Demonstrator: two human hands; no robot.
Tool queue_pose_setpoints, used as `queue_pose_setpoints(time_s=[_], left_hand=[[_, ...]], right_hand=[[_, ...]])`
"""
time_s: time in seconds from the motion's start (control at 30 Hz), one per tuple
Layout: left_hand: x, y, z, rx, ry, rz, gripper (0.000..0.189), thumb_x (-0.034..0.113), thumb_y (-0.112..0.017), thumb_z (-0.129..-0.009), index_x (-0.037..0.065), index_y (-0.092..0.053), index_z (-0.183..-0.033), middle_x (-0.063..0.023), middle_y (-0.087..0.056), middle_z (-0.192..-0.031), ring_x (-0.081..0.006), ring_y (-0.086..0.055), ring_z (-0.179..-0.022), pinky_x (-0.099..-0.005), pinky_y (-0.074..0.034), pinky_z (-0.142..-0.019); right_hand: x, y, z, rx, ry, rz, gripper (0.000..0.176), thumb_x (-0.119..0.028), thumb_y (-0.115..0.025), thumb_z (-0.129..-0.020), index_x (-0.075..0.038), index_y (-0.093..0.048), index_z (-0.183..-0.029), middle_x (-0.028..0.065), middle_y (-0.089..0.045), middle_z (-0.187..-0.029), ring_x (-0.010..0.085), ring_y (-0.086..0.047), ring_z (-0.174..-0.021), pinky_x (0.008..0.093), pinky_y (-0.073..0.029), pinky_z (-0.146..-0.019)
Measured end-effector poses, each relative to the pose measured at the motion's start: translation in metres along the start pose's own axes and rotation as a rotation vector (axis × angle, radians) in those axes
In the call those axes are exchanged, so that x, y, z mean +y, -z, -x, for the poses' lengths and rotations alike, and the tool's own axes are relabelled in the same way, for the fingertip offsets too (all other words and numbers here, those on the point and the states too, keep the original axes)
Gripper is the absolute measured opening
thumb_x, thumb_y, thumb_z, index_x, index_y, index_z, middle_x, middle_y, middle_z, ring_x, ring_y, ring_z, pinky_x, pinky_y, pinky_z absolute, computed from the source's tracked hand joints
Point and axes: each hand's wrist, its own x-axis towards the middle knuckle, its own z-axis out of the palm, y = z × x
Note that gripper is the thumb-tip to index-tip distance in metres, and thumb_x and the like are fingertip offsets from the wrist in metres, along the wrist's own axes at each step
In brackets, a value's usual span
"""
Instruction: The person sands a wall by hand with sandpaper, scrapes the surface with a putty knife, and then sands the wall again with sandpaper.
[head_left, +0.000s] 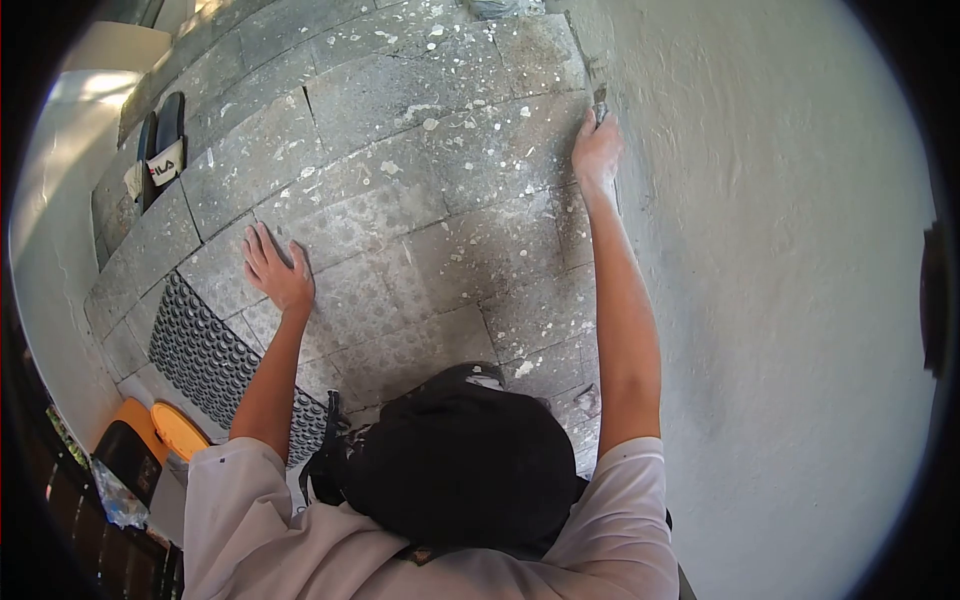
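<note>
At the foot of the wall, my right hand is closed around a small paintbrush. The brush has a grey metallic band and a brownish tip pointing away from me; its handle is hidden in my fingers. Beside the brush, the grey wall meets the floor. My left hand rests palm down on the grey floor tiles, fingers spread, holding nothing. White paint spots are spattered over those tiles, thickest toward the wall side.
Black fabric bulges between my arms. A black studded mat lies by my left forearm. Farther left are black slippers with a white strap, an orange round object and a clear plastic bag.
</note>
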Motion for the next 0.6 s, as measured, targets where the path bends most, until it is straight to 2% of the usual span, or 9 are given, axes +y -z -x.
queue_pose_setpoints(time_s=[0.03,0.13,0.23,0.33,0.43,0.53,0.6], left_hand=[[0.0,-0.001,-0.003,0.009,0.001,0.002,0.064,0.032,-0.052,-0.09,0.013,-0.03,-0.147,-0.0103,-0.028,-0.153,-0.0321,-0.022,-0.141,-0.05,-0.014,-0.112],[-0.001,-0.002,-0.003,0.005,0.006,-0.008,0.064,0.032,-0.052,-0.09,0.013,-0.031,-0.147,-0.0103,-0.028,-0.153,-0.0319,-0.023,-0.141,-0.05,-0.015,-0.112],[0.0,-0.001,-0.004,0.002,0.007,-0.006,0.064,0.032,-0.052,-0.09,0.013,-0.031,-0.147,-0.0103,-0.028,-0.153,-0.032,-0.023,-0.141,-0.0501,-0.015,-0.112],[0.001,0.0,-0.004,0.002,0.001,0.02,0.065,0.032,-0.052,-0.089,0.013,-0.031,-0.147,-0.0104,-0.028,-0.153,-0.0323,-0.023,-0.141,-0.0503,-0.015,-0.112],[0.0,-0.001,-0.004,0.01,0.002,0.002,0.064,0.032,-0.052,-0.089,0.013,-0.031,-0.147,-0.0107,-0.028,-0.153,-0.0327,-0.024,-0.14,-0.0505,-0.015,-0.112],[0.001,0.001,-0.005,0.003,0.007,-0.002,0.065,0.032,-0.053,-0.089,0.013,-0.031,-0.147,-0.0109,-0.029,-0.152,-0.0328,-0.024,-0.14,-0.0506,-0.015,-0.112],[0.002,0.0,-0.006,0.008,0.007,0.014,0.065,0.032,-0.053,-0.089,0.013,-0.031,-0.147,-0.011,-0.029,-0.152,-0.0329,-0.024,-0.14,-0.0508,-0.015,-0.112]], right_hand=[[-0.006,-0.004,-0.004,0.027,0.031,-0.003,0.037,-0.026,-0.048,-0.096,0.005,-0.05,-0.115,0.0313,-0.062,-0.098,0.0483,-0.059,-0.092,0.0535,-0.045,-0.082],[-0.01,-0.001,0.021,0.02,-0.088,-0.007,0.035,-0.025,-0.048,-0.096,0.006,-0.052,-0.112,0.0313,-0.062,-0.098,0.0479,-0.059,-0.094,0.0528,-0.046,-0.084],[-0.009,0.012,0.017,-0.047,-0.106,-0.009,0.033,-0.024,-0.048,-0.096,0.006,-0.052,-0.11,0.0318,-0.061,-0.099,0.0478,-0.059,-0.095,0.053,-0.045,-0.085],[-0.024,0.011,-0.017,-0.053,0.038,0.022,0.034,-0.024,-0.048,-0.096,0.006,-0.05,-0.112,0.0325,-0.061,-0.1,0.048,-0.059,-0.095,0.0535,-0.045,-0.085],[-0.054,0.007,-0.031,-0.074,-0.028,-0.038,0.034,-0.024,-0.048,-0.096,0.005,-0.049,-0.113,0.0324,-0.061,-0.101,0.0479,-0.059,-0.095,0.0535,-0.045,-0.084],[-0.047,-0.015,-0.011,0.081,-0.079,-0.057,0.034,-0.024,-0.048,-0.096,0.006,-0.05,-0.112,0.0325,-0.061,-0.1,0.0468,-0.059,-0.096,0.0524,-0.046,-0.083],[-0.04,-0.011,-0.001,0.051,-0.114,-0.059,0.035,-0.025,-0.047,-0.097,0.007,-0.049,-0.111,0.0327,-0.06,-0.102,0.0467,-0.059,-0.096,0.0521,-0.046,-0.083]])
